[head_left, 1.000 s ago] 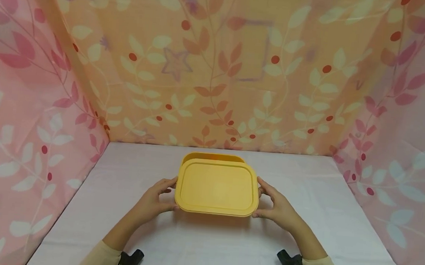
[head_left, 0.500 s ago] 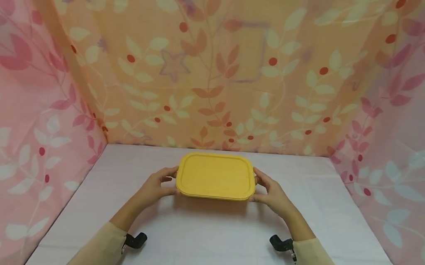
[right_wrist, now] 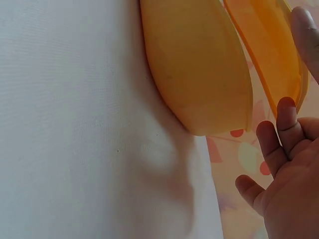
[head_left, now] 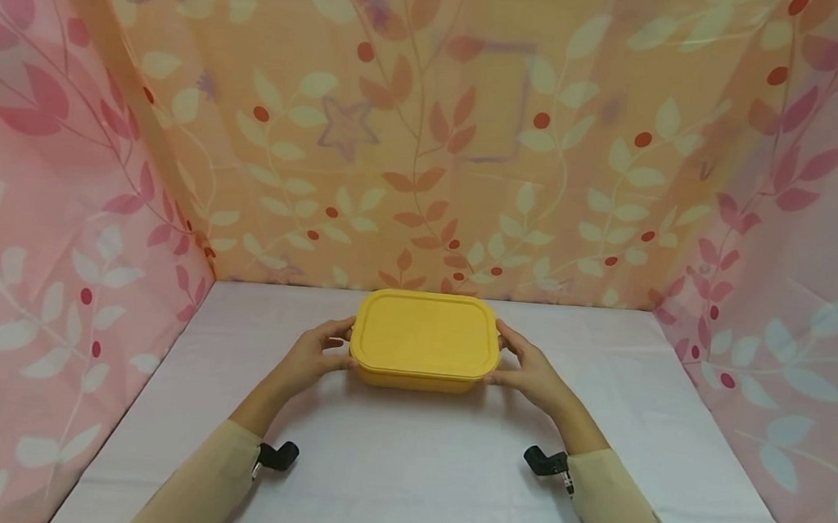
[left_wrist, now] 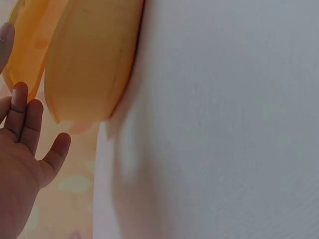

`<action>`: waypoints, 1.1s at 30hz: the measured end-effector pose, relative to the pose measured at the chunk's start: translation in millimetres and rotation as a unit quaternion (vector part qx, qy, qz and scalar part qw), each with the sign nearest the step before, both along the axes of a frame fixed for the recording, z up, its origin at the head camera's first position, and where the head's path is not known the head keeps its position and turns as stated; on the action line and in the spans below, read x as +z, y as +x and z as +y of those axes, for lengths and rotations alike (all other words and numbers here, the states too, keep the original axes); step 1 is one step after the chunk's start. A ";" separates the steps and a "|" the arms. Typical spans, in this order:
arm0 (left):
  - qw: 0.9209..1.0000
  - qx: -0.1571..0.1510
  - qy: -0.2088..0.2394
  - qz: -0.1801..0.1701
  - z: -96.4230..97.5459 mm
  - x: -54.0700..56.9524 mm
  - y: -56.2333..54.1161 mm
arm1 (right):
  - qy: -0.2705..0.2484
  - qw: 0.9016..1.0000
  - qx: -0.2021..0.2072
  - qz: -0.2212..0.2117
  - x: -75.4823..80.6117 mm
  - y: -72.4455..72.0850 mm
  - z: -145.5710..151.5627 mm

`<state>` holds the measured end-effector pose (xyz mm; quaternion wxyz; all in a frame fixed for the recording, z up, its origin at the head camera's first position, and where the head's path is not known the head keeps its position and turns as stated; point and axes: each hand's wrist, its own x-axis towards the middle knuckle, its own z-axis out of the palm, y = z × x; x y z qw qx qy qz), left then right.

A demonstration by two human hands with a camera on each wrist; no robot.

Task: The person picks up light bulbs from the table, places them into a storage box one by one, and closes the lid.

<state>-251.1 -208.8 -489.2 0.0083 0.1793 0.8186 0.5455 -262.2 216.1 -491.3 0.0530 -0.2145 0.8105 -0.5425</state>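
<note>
A yellow rectangular lid (head_left: 426, 333) is over a yellow plastic container (head_left: 417, 383) on the white-covered table. My left hand (head_left: 316, 353) holds the lid's left end between thumb and fingers. At the opposite end, my right hand (head_left: 532, 369) grips the lid the same way. Both wrist views show a gap between the lid (left_wrist: 31, 55) and the container (left_wrist: 92, 64), so the two are apart there. In the right wrist view, the lid (right_wrist: 266, 45) stands off the container (right_wrist: 199, 74), whose base is on the cloth. The container's inside is hidden in the head view.
White cloth (head_left: 402, 482) covers the table. An orange patterned curtain (head_left: 414, 130) rises behind the container, with pink patterned sheets at the left (head_left: 43, 248) and right (head_left: 807, 308). Black wrist cameras (head_left: 278, 456) stick out at both cuffs.
Both hands have carried the lid away from me. The container's far rim, which showed behind the lid, is now covered, and its front wall shows below the lid's near edge.
</note>
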 end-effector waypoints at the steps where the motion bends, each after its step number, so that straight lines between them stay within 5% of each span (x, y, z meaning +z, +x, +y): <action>1: 1.000 0.000 0.000 -0.004 -1.3 -2.3 -2.4 | 0.003 1.000 -0.002 -0.001 -0.9 -1.9 -0.5; 15: 0.999 -0.017 0.000 -0.027 -11.3 -18.5 -17.2 | 0.059 0.998 -0.026 -0.012 -13.2 -12.6 -7.3; 33: 0.999 -0.029 -0.020 -0.023 -14.1 -26.3 -15.8 | 0.111 0.993 -0.018 0.025 -23.5 -10.9 -12.4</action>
